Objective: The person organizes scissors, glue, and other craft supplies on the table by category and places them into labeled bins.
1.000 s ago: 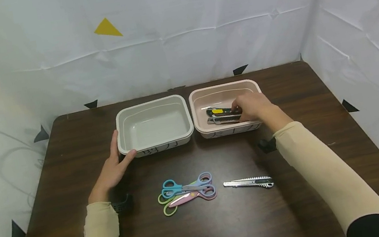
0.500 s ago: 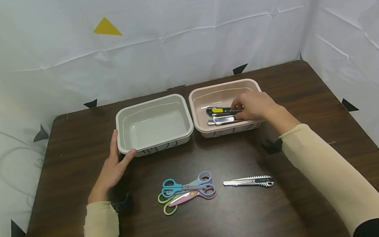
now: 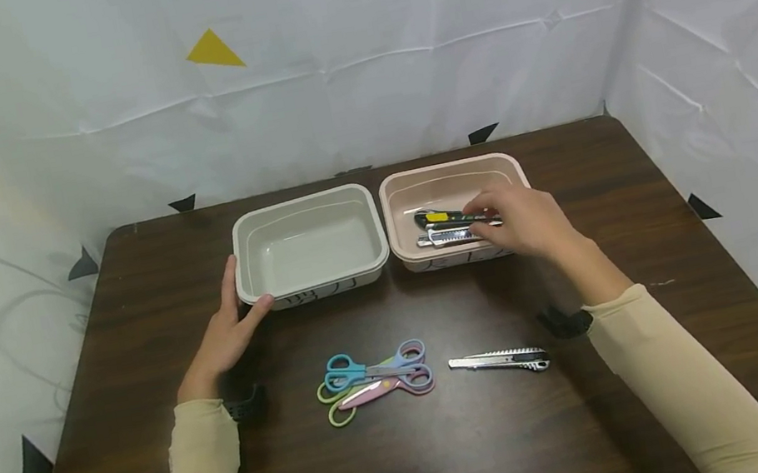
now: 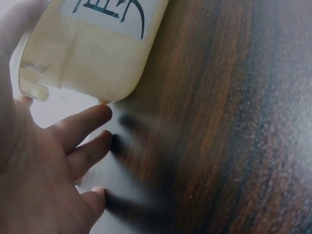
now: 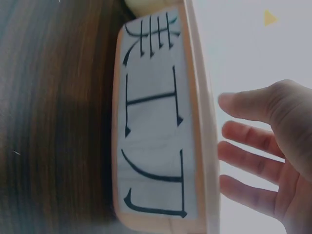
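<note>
My left hand (image 3: 225, 340) touches the left end of a pale grey-white bin (image 3: 318, 239), thumb at its front corner and fingers along its side. In the left wrist view, relaxed fingers reach the bin's (image 4: 92, 63) end. My right hand (image 3: 532, 220) hovers over the right part of a pink bin (image 3: 459, 259), fingers extended and holding nothing in the right wrist view. Inside the pink bin lie a black-and-yellow utility knife (image 3: 438, 217) and a silver utility knife (image 3: 450, 236), their right ends partly hidden by that hand. Dark characters mark the pink bin's label (image 5: 156, 117).
A pile of scissors (image 3: 375, 389) with blue, pink, purple and green parts lies on the dark wooden table (image 3: 405, 469). To its right is another silver utility knife (image 3: 500, 361). White sheeting (image 3: 344, 124) with yellow and black triangles surrounds the table.
My right hand has shifted slightly right and lifted back from the knives in the pink bin, showing more of them. My left hand has stayed at the grey-white bin.
</note>
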Action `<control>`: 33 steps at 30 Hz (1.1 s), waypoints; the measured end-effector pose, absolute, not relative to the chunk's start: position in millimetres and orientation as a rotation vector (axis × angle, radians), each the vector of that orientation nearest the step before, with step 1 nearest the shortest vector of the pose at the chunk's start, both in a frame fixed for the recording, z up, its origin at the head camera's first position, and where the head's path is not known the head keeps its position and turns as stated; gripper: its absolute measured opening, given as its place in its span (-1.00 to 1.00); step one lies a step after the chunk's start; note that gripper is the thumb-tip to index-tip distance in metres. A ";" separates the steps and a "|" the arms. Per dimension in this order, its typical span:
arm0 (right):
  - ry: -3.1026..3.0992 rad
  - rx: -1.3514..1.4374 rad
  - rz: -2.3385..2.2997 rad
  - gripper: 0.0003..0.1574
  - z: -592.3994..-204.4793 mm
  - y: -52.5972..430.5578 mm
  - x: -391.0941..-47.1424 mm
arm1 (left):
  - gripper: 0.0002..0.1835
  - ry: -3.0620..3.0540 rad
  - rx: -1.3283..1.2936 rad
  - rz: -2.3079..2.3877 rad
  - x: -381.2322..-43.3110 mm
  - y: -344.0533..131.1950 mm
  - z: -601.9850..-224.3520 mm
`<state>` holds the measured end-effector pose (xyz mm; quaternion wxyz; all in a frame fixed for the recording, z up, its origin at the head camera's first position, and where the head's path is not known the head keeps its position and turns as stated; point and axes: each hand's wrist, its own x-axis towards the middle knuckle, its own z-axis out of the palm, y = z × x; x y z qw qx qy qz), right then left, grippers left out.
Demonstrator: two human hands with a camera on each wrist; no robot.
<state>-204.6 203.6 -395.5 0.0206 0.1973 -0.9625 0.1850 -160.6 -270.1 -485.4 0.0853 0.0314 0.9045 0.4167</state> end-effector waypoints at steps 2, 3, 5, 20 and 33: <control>-2.944 0.596 0.560 -0.63 -394.2 203.4 -196.8 | -0.04 2.694 0.093 1.242 -160.5 -269.4 -484.8; -2.925 0.590 0.558 -0.64 -393.8 203.2 -192.8 | -0.04 2.694 0.092 1.241 -160.4 -269.1 -484.5; -2.895 0.591 0.554 -0.64 -393.3 202.5 -184.2 | -0.03 2.693 0.090 1.242 -159.7 -268.8 -484.4; -2.983 0.753 0.504 -0.62 -409.0 193.0 -120.6 | -0.06 2.680 0.093 1.265 -157.6 -270.5 -484.8; -3.161 0.761 0.515 -0.51 -438.5 195.6 -74.6 | -0.07 2.682 0.076 1.251 -151.9 -271.1 -482.9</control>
